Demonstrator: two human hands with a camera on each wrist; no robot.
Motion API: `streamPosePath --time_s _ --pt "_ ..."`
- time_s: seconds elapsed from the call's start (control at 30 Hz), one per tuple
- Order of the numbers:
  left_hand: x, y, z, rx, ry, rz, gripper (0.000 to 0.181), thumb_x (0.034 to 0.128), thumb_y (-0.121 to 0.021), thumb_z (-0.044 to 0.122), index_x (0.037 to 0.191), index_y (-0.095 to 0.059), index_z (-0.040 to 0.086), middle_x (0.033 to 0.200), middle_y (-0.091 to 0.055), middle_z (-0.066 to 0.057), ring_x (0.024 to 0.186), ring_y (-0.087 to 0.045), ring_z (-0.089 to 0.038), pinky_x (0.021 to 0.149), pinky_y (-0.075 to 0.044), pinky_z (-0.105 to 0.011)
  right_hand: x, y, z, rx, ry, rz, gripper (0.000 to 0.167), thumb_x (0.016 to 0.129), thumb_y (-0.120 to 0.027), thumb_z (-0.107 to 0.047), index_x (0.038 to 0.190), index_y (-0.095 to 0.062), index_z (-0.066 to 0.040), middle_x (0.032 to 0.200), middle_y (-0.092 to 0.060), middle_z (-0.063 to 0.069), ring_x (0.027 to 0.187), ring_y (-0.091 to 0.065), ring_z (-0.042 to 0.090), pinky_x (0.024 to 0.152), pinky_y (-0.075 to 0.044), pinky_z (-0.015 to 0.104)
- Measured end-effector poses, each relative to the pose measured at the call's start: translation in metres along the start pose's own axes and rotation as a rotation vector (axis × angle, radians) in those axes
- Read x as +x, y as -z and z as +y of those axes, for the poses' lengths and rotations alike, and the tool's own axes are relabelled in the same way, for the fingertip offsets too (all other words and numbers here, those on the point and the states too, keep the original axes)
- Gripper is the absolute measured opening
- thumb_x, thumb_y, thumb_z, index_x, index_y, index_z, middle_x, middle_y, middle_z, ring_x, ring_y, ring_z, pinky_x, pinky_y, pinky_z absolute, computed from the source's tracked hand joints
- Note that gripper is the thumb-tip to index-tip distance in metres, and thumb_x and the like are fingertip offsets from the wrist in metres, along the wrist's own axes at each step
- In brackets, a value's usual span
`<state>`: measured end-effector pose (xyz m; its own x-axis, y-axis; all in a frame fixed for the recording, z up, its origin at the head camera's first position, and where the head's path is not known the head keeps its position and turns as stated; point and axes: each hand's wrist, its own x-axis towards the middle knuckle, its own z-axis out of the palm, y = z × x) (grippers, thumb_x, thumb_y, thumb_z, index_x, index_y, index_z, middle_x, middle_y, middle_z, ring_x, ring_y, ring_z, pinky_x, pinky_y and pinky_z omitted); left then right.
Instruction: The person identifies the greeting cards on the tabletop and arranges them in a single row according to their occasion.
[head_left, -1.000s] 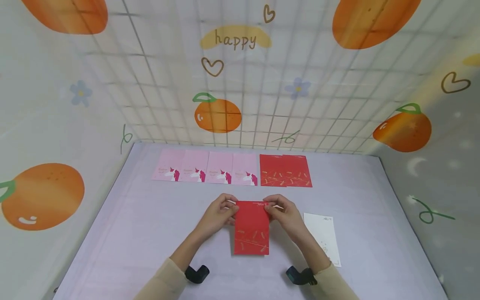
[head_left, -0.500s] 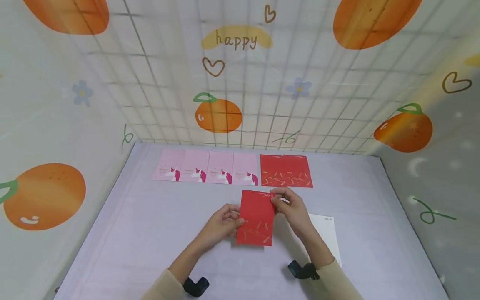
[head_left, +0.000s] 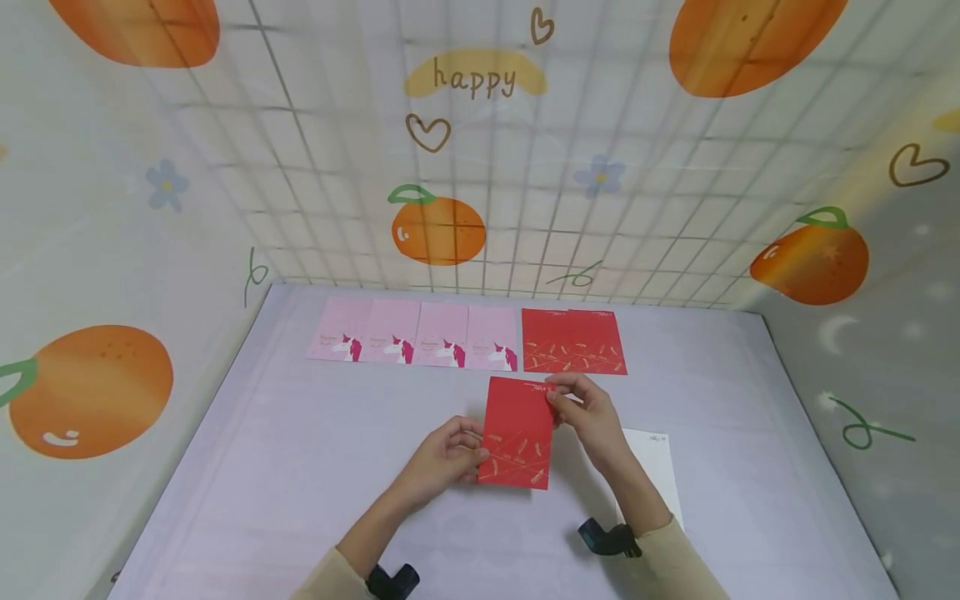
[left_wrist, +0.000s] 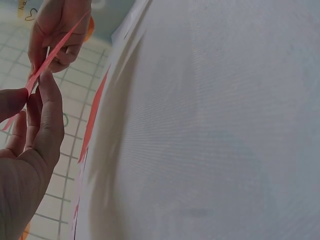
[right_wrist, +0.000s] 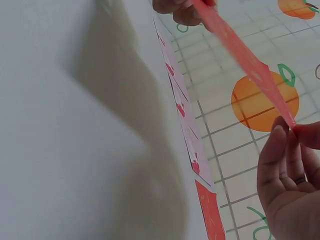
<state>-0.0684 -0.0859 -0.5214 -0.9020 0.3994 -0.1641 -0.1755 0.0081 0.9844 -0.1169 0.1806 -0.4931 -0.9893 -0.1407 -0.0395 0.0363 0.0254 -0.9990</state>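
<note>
A red card (head_left: 516,421) with gold feather prints and small writing at its top edge is held above the table, slightly tilted. My left hand (head_left: 442,458) pinches its lower left edge between thumb and fingers. At the upper right corner, my right hand (head_left: 594,417) pinches the card the same way. Both wrist views show the card (left_wrist: 50,57) nearly edge-on, lifted off the surface. A white card (head_left: 654,467) with small print lies on the table, partly hidden behind the right forearm.
Several pink unicorn cards (head_left: 442,333) lie in a row along the table's back. Beside them on the right, two red cards (head_left: 573,342) overlap. A white patterned curtain over a wire grid (head_left: 510,183) rises behind the table (head_left: 300,467).
The red card has been raised slightly, shifted right and tilted clockwise. My left hand has slid from its upper left corner down to the lower left edge; the right hand keeps its corner.
</note>
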Motion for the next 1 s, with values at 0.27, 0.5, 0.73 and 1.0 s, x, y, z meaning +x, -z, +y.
streamPosePath --time_s 0.27,0.5,0.73,1.0 --pt "0.0 -0.001 0.001 0.003 -0.009 -0.001 0.039 0.093 -0.072 0.019 0.125 -0.053 0.008 0.108 -0.063 -0.014 0.096 -0.069 -0.029 0.077 -0.059 -0.04 -0.001 -0.001 -0.001 0.014 0.011 -0.001 0.038 0.094 -0.071 -0.02 0.126 -0.059 -0.005 0.113 -0.059 0.018 0.093 -0.068 0.031 0.08 -0.058 0.044" --pt "0.0 0.001 0.004 0.017 -0.022 0.017 0.039 0.093 -0.072 0.02 0.125 -0.052 0.008 0.11 -0.063 -0.013 0.097 -0.069 -0.028 0.077 -0.059 -0.04 -0.003 -0.002 0.001 0.026 -0.003 -0.018 0.043 0.096 -0.07 -0.019 0.134 -0.055 -0.008 0.11 -0.061 0.02 0.09 -0.069 0.029 0.08 -0.058 0.041" --pt "0.001 0.007 0.006 0.02 -0.027 0.066 0.037 0.0946 -0.07 0.019 0.125 -0.053 0.007 0.107 -0.063 -0.013 0.094 -0.069 -0.027 0.075 -0.059 -0.037 -0.01 -0.006 0.009 0.029 -0.042 -0.052 0.044 0.094 -0.072 -0.02 0.133 -0.055 -0.011 0.11 -0.063 0.02 0.089 -0.068 0.033 0.083 -0.057 0.049" --pt "0.005 0.013 0.004 0.02 -0.017 0.119 0.039 0.0943 -0.071 0.019 0.126 -0.052 0.007 0.108 -0.062 -0.013 0.095 -0.068 -0.027 0.076 -0.059 -0.04 -0.02 -0.01 0.018 0.025 -0.044 -0.097 0.038 0.094 -0.071 -0.017 0.128 -0.056 -0.008 0.106 -0.063 0.02 0.086 -0.066 0.032 0.081 -0.058 0.044"
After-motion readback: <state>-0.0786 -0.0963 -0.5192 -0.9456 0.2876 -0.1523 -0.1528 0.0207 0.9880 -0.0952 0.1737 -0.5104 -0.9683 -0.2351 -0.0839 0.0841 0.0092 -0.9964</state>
